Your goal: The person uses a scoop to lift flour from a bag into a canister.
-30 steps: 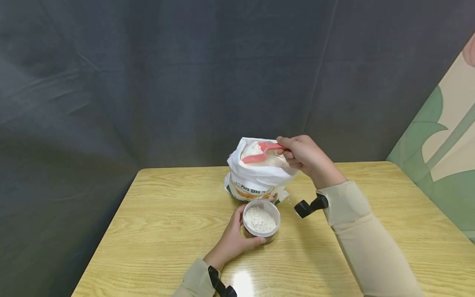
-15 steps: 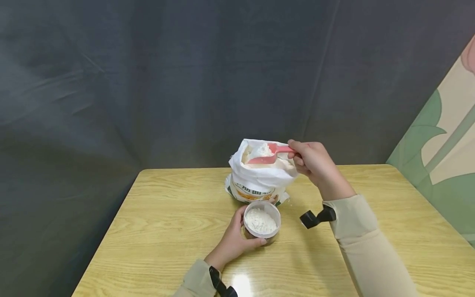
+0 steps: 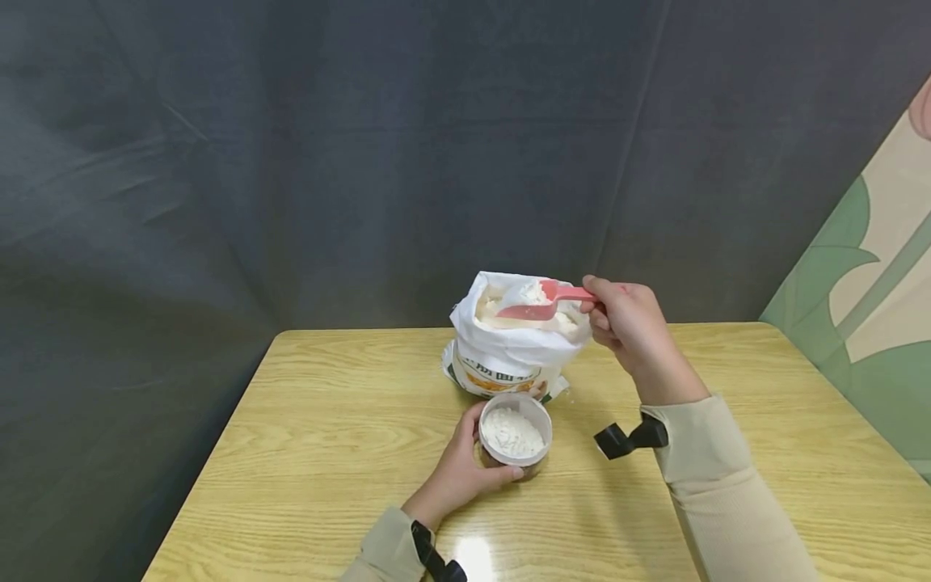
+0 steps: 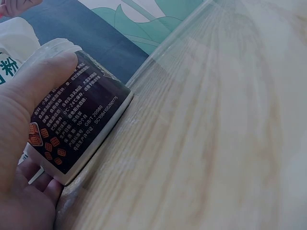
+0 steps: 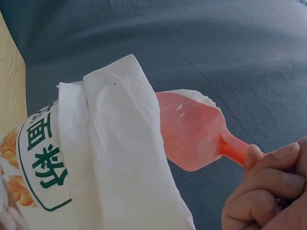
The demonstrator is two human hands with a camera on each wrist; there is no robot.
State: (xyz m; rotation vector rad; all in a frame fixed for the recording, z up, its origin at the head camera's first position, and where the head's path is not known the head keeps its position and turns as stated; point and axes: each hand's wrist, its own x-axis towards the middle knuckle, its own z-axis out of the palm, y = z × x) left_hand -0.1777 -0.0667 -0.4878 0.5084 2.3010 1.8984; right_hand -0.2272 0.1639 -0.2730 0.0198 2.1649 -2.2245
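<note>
Right hand (image 3: 631, 327): fingers curled round pink scoop (image 3: 528, 312), loaded with powder (image 3: 536, 293), over white bag (image 3: 509, 347). Left hand (image 3: 460, 467) wraps tub (image 4: 86, 110), at bag's six o'clock. Scooping seems nearly done; next move likely calls for level carry.

The right hand (image 3: 631, 326) grips, raised higher than the curled left hand (image 3: 462, 466).

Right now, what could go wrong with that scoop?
Powder sits loose in the scoop; a tilt of the right hand could spill it.
The scoop is close to the soft bag and might snag its rim.
The tub gripped by the left hand already holds powder; a quick dump might scatter some on the table.
</note>
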